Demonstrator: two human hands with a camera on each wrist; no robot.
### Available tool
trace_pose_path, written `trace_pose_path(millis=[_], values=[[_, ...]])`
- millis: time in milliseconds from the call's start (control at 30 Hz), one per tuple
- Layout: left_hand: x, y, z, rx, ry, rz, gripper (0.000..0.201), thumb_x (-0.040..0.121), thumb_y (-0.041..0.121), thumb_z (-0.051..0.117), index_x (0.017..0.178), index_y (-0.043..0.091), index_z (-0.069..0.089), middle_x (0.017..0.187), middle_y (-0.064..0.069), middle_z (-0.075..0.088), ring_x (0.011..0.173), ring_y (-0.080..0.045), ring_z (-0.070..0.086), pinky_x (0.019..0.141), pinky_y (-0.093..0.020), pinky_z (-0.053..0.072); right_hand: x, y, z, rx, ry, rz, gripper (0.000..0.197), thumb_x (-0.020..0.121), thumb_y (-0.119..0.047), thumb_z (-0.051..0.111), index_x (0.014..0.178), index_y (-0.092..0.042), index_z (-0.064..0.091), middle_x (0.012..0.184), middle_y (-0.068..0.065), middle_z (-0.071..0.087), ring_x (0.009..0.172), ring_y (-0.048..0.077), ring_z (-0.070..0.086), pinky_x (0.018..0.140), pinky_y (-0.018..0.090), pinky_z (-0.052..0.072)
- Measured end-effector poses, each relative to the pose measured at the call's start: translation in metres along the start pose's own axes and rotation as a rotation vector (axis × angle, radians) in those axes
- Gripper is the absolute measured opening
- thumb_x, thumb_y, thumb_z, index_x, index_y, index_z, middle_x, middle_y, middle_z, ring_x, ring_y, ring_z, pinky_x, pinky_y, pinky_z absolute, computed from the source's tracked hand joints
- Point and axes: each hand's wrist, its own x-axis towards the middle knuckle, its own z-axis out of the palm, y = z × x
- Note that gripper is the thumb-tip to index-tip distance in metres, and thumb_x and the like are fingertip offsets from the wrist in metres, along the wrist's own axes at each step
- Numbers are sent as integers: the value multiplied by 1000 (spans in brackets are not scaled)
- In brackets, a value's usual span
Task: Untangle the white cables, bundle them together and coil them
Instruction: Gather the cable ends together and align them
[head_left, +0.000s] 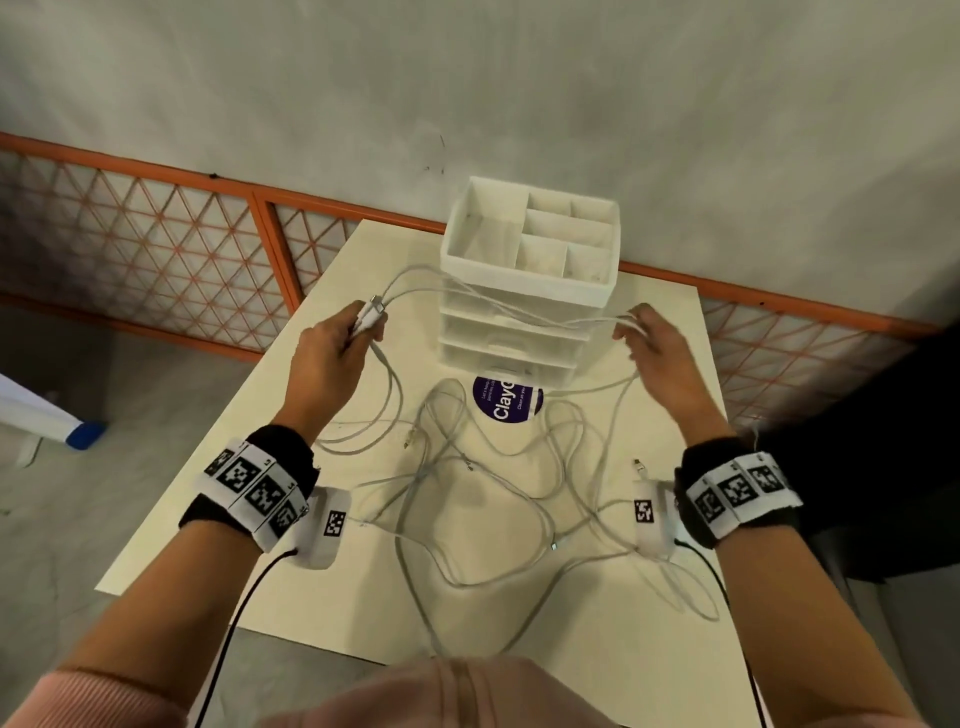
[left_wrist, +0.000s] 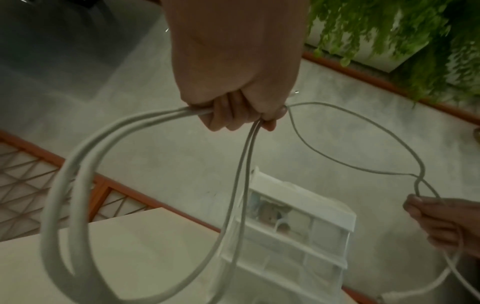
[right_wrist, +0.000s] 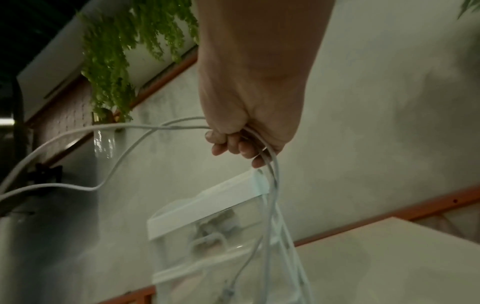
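Observation:
Several white cables (head_left: 483, 467) lie tangled on the cream table (head_left: 270, 483). My left hand (head_left: 358, 332) is raised above the table's left side and grips the plug ends of a few cables (left_wrist: 145, 123), which loop down from my curled fingers (left_wrist: 228, 115). My right hand (head_left: 636, 332) is raised at the right and pinches the strands (right_wrist: 270, 156) stretched between both hands. In the left wrist view the right hand (left_wrist: 426, 209) holds the strands where they cross. The rest of the cable hangs down to the tangle.
A white drawer organiser (head_left: 530, 270) with open top compartments stands at the table's far middle, right behind the stretched strands. A purple round sticker (head_left: 506, 402) lies in front of it. An orange lattice fence (head_left: 156, 234) runs behind the table.

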Motion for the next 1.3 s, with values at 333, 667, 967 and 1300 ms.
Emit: trace_pose_path(millis=[333,667,967,1300], values=[[-15,-6,28,404,-208,-21,13,93,20,51,93,12,60,75,-16,65,72,-40,59,57,-32,30,-23,51,35,-395,-421,249,61,69,8,71,123,-13,53,121,11,46,117,27,43,97,35,31],[-13,24,59,439,-363,-91,19,94,22,48,105,10,57,91,-21,65,85,-44,59,69,-41,43,-78,64,133,-318,-679,60,34,85,-7,64,117,-3,53,110,15,55,98,24,52,83,29,39],[-4,22,67,260,-398,-119,15,91,20,55,87,6,58,80,-11,62,78,-38,57,61,-30,31,-54,29,97,-3,-633,197,24,90,7,44,90,-16,49,86,0,50,74,14,60,62,15,42],[-25,44,79,-504,-533,-398,19,92,32,57,98,15,54,65,7,37,58,-6,37,56,-19,36,-48,-32,91,593,-324,199,13,92,5,50,102,-3,51,83,8,56,65,5,67,67,20,56]])
